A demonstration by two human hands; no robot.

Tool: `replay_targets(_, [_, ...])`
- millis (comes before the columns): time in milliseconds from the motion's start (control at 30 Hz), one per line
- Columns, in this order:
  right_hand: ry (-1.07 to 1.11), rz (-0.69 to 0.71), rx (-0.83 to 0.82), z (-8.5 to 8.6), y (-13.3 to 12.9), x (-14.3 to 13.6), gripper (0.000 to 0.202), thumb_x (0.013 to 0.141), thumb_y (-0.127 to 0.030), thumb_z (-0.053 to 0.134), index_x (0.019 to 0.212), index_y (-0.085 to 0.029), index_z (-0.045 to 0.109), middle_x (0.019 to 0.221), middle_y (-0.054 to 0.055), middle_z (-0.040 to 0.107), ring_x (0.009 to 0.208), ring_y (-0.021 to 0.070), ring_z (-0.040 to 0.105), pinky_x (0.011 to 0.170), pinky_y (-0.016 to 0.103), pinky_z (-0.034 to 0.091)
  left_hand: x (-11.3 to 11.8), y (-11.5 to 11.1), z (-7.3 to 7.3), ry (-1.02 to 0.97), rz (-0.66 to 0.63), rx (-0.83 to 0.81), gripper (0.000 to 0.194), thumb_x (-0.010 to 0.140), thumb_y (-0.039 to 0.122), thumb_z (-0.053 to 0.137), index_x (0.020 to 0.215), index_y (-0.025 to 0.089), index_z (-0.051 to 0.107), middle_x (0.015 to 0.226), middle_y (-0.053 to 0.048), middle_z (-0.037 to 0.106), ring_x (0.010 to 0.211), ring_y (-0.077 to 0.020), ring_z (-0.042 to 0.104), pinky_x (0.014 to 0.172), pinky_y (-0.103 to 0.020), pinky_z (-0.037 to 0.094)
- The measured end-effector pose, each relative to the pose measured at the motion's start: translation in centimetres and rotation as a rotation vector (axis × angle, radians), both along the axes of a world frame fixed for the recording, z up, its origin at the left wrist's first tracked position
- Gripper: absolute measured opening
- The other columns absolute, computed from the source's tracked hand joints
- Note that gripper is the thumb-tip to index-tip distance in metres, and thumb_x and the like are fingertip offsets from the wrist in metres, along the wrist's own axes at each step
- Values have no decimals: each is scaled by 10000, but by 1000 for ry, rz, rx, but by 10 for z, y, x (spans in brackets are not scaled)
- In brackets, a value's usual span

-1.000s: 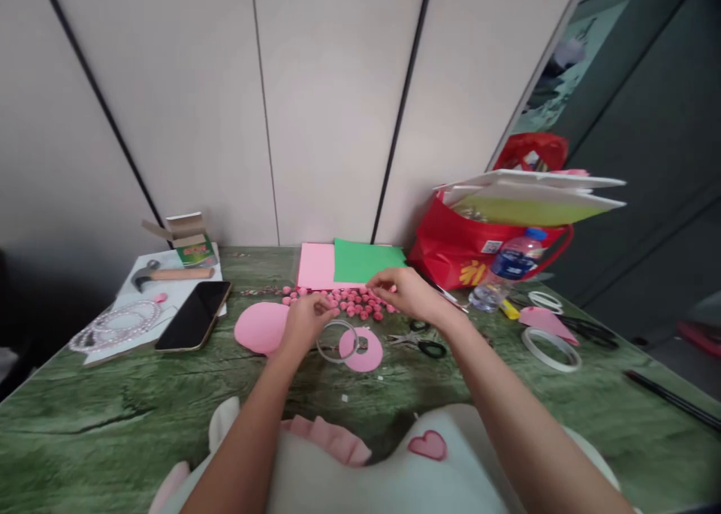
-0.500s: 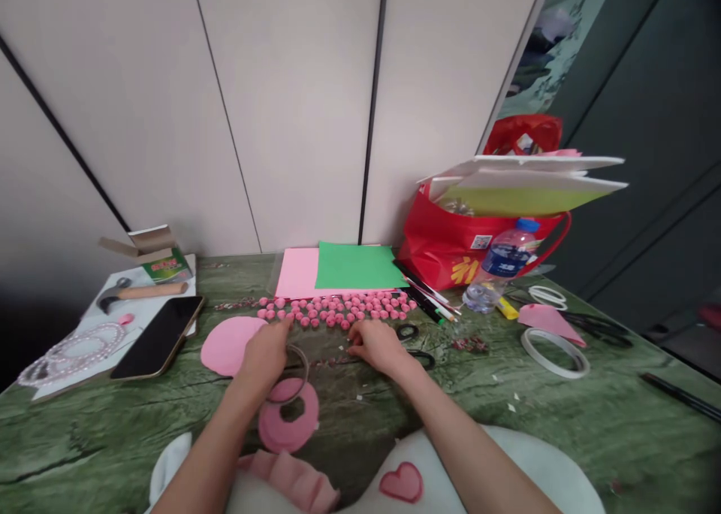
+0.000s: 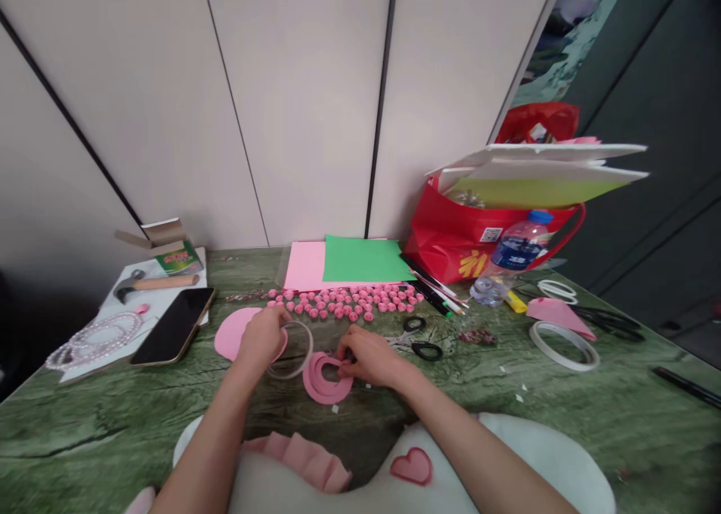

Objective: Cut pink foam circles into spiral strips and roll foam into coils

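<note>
My left hand (image 3: 263,341) is closed at the left side of a narrow roll of tape (image 3: 310,343), which tilts up off the table. Beneath and beside that hand lies a round pink paper piece (image 3: 232,334); another pink edge shows inside the ring. In my right hand (image 3: 369,355), thumb and fingers pinch the right edge of a pink paper spiral (image 3: 315,382). Black-handled scissors (image 3: 415,324) lie just past the right hand, partly hidden by it. Many small pink rolled paper flowers (image 3: 343,301) stretch across the table beyond both hands.
Green paper (image 3: 369,258) and pink paper (image 3: 304,264) lie at the back. On the right stand a water bottle (image 3: 515,252) and a red bag (image 3: 439,232), near a white tape roll (image 3: 563,346). A phone (image 3: 173,326), hammer (image 3: 163,282) and beads (image 3: 95,337) are left.
The pink spiral has moved right and away from me, and my right hand has come down onto it. The tape roll has shifted slightly away from me. More of the scissors shows.
</note>
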State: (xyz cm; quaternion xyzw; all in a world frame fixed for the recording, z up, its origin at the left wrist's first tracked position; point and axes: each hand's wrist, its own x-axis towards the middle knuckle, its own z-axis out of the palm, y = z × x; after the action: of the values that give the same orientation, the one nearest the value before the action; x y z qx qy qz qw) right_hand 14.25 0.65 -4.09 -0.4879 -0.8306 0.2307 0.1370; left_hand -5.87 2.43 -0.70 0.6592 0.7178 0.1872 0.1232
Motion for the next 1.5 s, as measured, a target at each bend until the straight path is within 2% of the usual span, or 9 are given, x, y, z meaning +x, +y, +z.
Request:
replay_targets(233, [419,-85,-118,-5,16,9,187,649,-217,614,806,-159,531,665,-4,605,595,121,561,514,201,387,8,-2,-3,-222,-60,4,202,514,-9,545,507,190,585,600,-51,612,735,-218,574,700,-293,392])
replay_targets(367, [886,-125,-201,-3,21,9,297,608,-274,653,826,-172,478,742,2,610,637,128,587,573,232,459,26,-2,-3,-447,-113,-72,199,646,253,584,462,177,571,434,-33,556,491,-178,551,509,-268,430])
replay_targets(467, [1013,-117,-207,2,20,8,353,577,-280,680,849,-187,477,789,3,610,678,133,596,606,241,474,39,-6,-2,-789,-102,-160,303,662,427,562,517,164,596,408,-40,550,375,-159,508,388,-271,412])
replay_targets(600, [1056,-35,-227,12,11,5,386,573,-266,691,895,-197,491,842,3,613,707,128,597,625,234,475,46,-11,4,-1265,-45,-213,318,614,468,608,609,150,615,464,-66,577,419,-165,531,427,-305,443])
replay_targets(700, [1025,-5,-221,15,8,4,274,634,-282,647,856,-177,527,759,-3,619,634,115,587,592,228,469,42,-11,9,-1346,-134,-361,346,644,460,594,741,130,628,605,-87,626,509,-162,564,519,-313,460])
replay_targets(933, [969,-26,-161,10,10,3,183,702,-301,584,809,-152,590,662,0,620,578,121,574,554,240,464,35,-8,10,-1331,-124,-287,515,513,202,742,998,125,587,680,-19,624,548,-93,535,548,-229,431])
replay_targets(1233, [962,6,-248,15,15,16,371,655,-310,630,985,-189,510,845,33,639,734,142,605,656,270,470,37,-10,12,-1235,-210,-240,215,586,292,683,617,105,581,429,39,483,368,-44,402,357,-158,303])
replay_targets(1367, [483,-138,-110,16,24,44,216,781,-311,463,745,-137,585,729,40,639,652,132,586,595,234,433,35,-9,12,-1227,-161,-224,235,597,305,668,568,110,541,400,40,464,335,-42,392,322,-147,256])
replay_targets(1500, [-42,-280,-46,13,24,63,145,614,-151,618,757,-175,620,747,26,641,736,161,577,645,240,393,35,-10,17,-1248,-165,-266,226,603,294,662,570,109,537,381,36,467,308,-30,363,299,-137,223])
